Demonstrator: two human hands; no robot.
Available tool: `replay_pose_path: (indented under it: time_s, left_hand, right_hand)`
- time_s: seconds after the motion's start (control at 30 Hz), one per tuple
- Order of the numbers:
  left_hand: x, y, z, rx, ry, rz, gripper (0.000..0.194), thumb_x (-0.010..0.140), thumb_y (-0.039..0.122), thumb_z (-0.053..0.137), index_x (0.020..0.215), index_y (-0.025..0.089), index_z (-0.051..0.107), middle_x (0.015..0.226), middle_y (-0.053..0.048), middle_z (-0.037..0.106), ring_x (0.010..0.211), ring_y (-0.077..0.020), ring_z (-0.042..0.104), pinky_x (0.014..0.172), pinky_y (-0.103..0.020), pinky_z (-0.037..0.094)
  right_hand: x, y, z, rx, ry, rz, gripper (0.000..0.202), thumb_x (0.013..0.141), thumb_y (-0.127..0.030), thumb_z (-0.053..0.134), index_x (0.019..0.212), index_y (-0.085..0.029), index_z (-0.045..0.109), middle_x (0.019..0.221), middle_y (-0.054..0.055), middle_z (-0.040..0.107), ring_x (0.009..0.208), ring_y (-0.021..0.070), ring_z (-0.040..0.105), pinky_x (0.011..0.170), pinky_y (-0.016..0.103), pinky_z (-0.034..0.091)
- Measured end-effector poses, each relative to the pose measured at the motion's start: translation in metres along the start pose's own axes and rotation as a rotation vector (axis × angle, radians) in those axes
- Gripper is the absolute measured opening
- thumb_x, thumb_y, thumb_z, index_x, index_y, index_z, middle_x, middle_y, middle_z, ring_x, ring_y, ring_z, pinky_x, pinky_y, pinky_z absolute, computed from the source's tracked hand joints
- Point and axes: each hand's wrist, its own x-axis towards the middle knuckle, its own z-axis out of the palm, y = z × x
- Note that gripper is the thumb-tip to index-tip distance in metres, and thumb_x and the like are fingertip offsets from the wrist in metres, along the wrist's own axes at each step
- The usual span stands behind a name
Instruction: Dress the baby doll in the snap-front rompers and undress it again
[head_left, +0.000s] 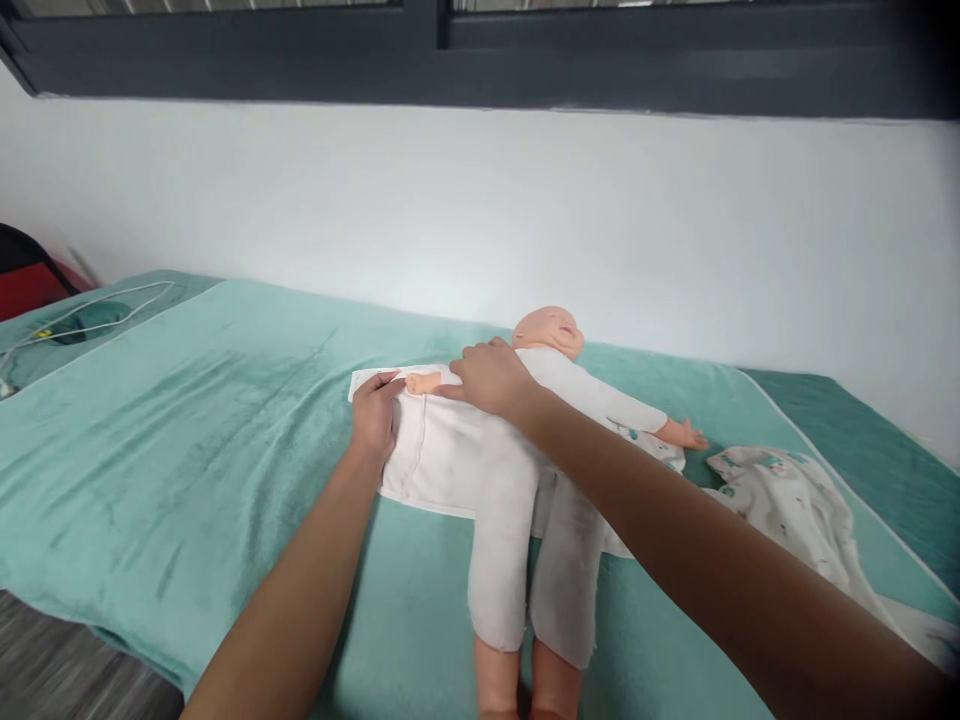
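A baby doll (506, 520) with a white cloth body lies on its back, head toward the wall and legs toward me. Beneath its torso is a spread white cloth garment (442, 470); a printed part shows under the doll's arm on the right. My left hand (375, 415) pinches the garment's left edge beside the doll's small hand (422, 383). With curled fingers, my right hand (491, 378) grips the doll's outstretched arm on the left, covering most of it. The doll's other arm (637, 408) stretches to the right, its hand spread.
A crumpled printed white cloth (787, 500) lies to the doll's right. The teal bed cover (187, 430) extends on both sides. A white cord (112, 310) rests at the far left, near a red and black item (30, 275). Behind the bed rises a white wall (375, 210).
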Motion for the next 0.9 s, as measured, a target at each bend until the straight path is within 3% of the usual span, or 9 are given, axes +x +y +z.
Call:
replay_pose_path:
  time_s: [0.1, 0.2, 0.4, 0.5, 0.6, 0.7, 0.77, 0.83, 0.9]
  left_hand:
    - [-0.004, 0.002, 0.000, 0.011, 0.020, 0.010, 0.019, 0.063, 0.026, 0.072, 0.079, 0.017, 0.066, 0.078, -0.001, 0.068, 0.076, -0.0161, 0.063, 0.076, -0.030, 0.049]
    - [-0.013, 0.006, 0.003, 0.228, -0.003, 0.115, 0.012, 0.070, 0.028, 0.070, 0.077, 0.018, 0.068, 0.077, 0.001, 0.067, 0.075, -0.0144, 0.059, 0.073, -0.027, 0.045]
    - [-0.028, 0.011, 0.011, 0.616, -0.258, 0.392, 0.022, 0.088, 0.034, 0.056, 0.080, 0.020, 0.069, 0.073, 0.000, 0.064, 0.071, -0.0149, 0.056, 0.070, -0.028, 0.042]
    - [-0.020, 0.005, 0.007, 0.692, -0.084, 0.464, 0.025, 0.092, 0.034, 0.049, 0.085, 0.020, 0.068, 0.087, -0.004, 0.066, 0.086, -0.0186, 0.059, 0.081, -0.031, 0.045]
    - [-0.010, -0.003, 0.001, 0.775, 0.090, 0.426, 0.022, 0.089, 0.033, 0.052, 0.091, 0.019, 0.068, 0.098, -0.009, 0.065, 0.096, -0.0236, 0.059, 0.092, -0.037, 0.045]
    - [-0.007, -0.007, -0.001, 0.863, 0.089, 0.430, 0.020, 0.086, 0.035, 0.058, 0.092, 0.019, 0.068, 0.104, -0.012, 0.063, 0.105, -0.0293, 0.055, 0.098, -0.043, 0.042]
    - [-0.009, -0.006, 0.001, 0.953, 0.060, 0.478, 0.017, 0.085, 0.034, 0.060, 0.090, 0.020, 0.067, 0.104, -0.013, 0.063, 0.108, -0.0319, 0.052, 0.100, -0.045, 0.041]
    - [-0.013, -0.004, 0.005, 1.024, 0.017, 0.545, 0.014, 0.087, 0.032, 0.058, 0.088, 0.020, 0.065, 0.103, -0.013, 0.064, 0.109, -0.0325, 0.052, 0.099, -0.046, 0.040]
    - [-0.018, -0.002, 0.009, 1.033, -0.025, 0.611, 0.013, 0.090, 0.030, 0.054, 0.089, 0.021, 0.064, 0.101, -0.012, 0.065, 0.108, -0.0315, 0.053, 0.098, -0.044, 0.040]
  right_hand:
    - [0.002, -0.001, 0.003, -0.029, -0.010, -0.002, 0.057, 0.095, -0.064, 0.041, 0.085, -0.017, 0.071, 0.086, 0.012, 0.068, 0.082, 0.0269, 0.061, 0.078, 0.039, 0.033]
    - [0.006, -0.003, 0.007, -0.025, -0.001, 0.027, 0.055, 0.096, -0.062, 0.042, 0.086, -0.017, 0.071, 0.088, 0.012, 0.069, 0.083, 0.0272, 0.061, 0.080, 0.041, 0.034]
    - [0.016, -0.014, 0.011, 0.024, 0.043, 0.112, 0.031, 0.094, -0.042, 0.054, 0.096, -0.015, 0.070, 0.098, 0.014, 0.070, 0.095, 0.0292, 0.062, 0.088, 0.043, 0.035]
    - [0.008, -0.010, 0.007, 0.068, 0.124, 0.166, 0.030, 0.095, -0.037, 0.051, 0.109, -0.015, 0.067, 0.107, 0.015, 0.068, 0.103, 0.0306, 0.059, 0.088, 0.042, 0.037]
    - [-0.019, 0.009, 0.003, 0.240, 0.357, 0.300, 0.028, 0.096, -0.031, 0.047, 0.112, -0.017, 0.066, 0.112, 0.013, 0.067, 0.105, 0.0284, 0.057, 0.089, 0.039, 0.040]
    - [-0.065, 0.037, 0.013, 0.373, 0.669, 0.489, 0.029, 0.094, -0.030, 0.048, 0.111, -0.016, 0.066, 0.116, 0.015, 0.064, 0.112, 0.0288, 0.054, 0.094, 0.038, 0.040]
    - [-0.098, 0.054, 0.029, 0.408, 0.797, 0.697, 0.031, 0.091, -0.031, 0.049, 0.112, -0.014, 0.065, 0.113, 0.017, 0.062, 0.104, 0.0285, 0.055, 0.091, 0.039, 0.041]
    - [-0.126, 0.065, 0.048, 0.509, 0.736, 0.843, 0.031, 0.092, -0.036, 0.047, 0.106, -0.016, 0.066, 0.097, 0.012, 0.065, 0.092, 0.0266, 0.057, 0.083, 0.037, 0.042]
    - [-0.144, 0.070, 0.061, 0.644, 0.597, 0.881, 0.033, 0.093, -0.042, 0.046, 0.104, -0.019, 0.066, 0.086, 0.008, 0.067, 0.086, 0.0252, 0.058, 0.076, 0.034, 0.040]
